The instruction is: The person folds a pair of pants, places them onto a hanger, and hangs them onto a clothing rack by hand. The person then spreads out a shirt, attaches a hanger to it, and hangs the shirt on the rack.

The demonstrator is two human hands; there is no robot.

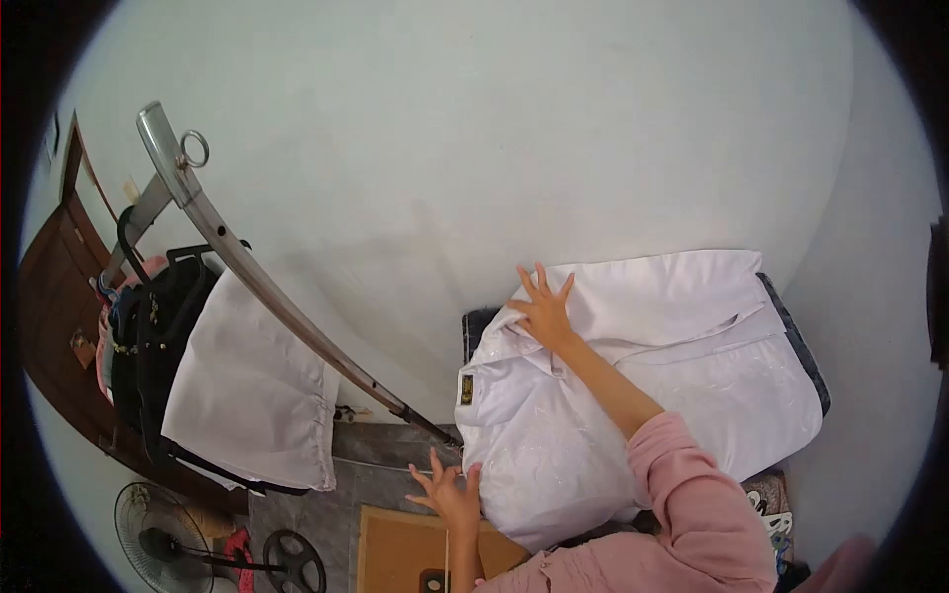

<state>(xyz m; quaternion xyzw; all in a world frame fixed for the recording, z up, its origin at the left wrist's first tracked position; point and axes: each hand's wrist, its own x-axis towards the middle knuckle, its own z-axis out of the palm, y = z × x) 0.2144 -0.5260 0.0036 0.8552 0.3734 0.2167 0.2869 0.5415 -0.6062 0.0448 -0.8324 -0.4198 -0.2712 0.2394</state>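
A white long-sleeved garment (554, 445) with a faint shiny pattern lies spread over a dark-edged board (817, 381). A small black label with gold marks (467, 388) shows at its neck. My right hand (546, 314) rests on the cloth near the collar, fingers spread and pointing toward the wall. My left hand (455, 502) is at the garment's near-left edge, its fingers apart and its thumb beside the cloth. Whether the thumb presses on the fabric I cannot tell. One white sleeve (672, 292) stretches along the board's far side.
A curved metal bar (267, 287) with a ring slants down toward the board's left end. At left, a black rack (148, 395) carries a white cloth (252, 381) and dark clothes. A standing fan (158, 539) and a brown wooden panel (390, 544) are below. A wall (554, 128) rises behind.
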